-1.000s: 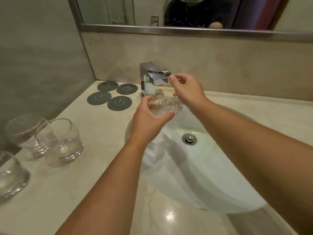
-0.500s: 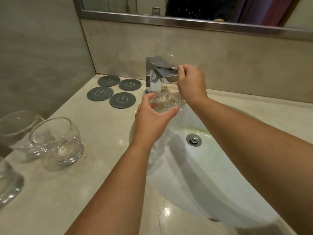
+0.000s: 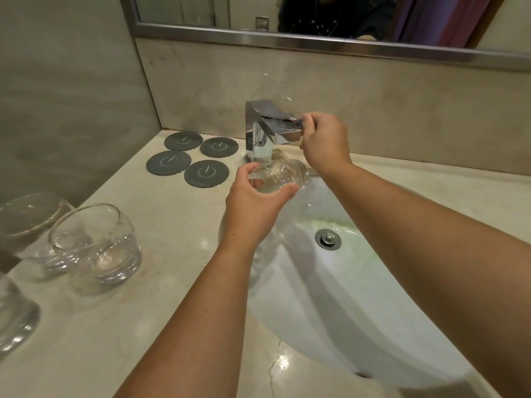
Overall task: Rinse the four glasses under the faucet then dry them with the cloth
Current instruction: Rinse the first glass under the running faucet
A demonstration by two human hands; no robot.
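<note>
Glass tumbler [image 3: 280,177] gripped sideways by left hand [image 3: 253,209] under faucet [image 3: 260,145]; right hand [image 3: 324,142] pinches lever [image 3: 283,119].

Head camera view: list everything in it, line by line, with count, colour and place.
Glass: one, clear, tilted under the faucet, in the left hand.
Other glasses: three, clear, on the counter at the left.
Coasters: four, dark grey, on the counter left of the faucet.
Faucet: one, chrome, behind the sink.
Lever: one, chrome, on top of the faucet.
Sink: one, white, set in the counter.
Drain: one, metal, in the sink's bottom.
Counter: one, cream, around the sink.
Mirror: one, steel-framed, on the wall above.
Left hand: one, grips the glass.
Right hand: one, pinches the lever.
</note>
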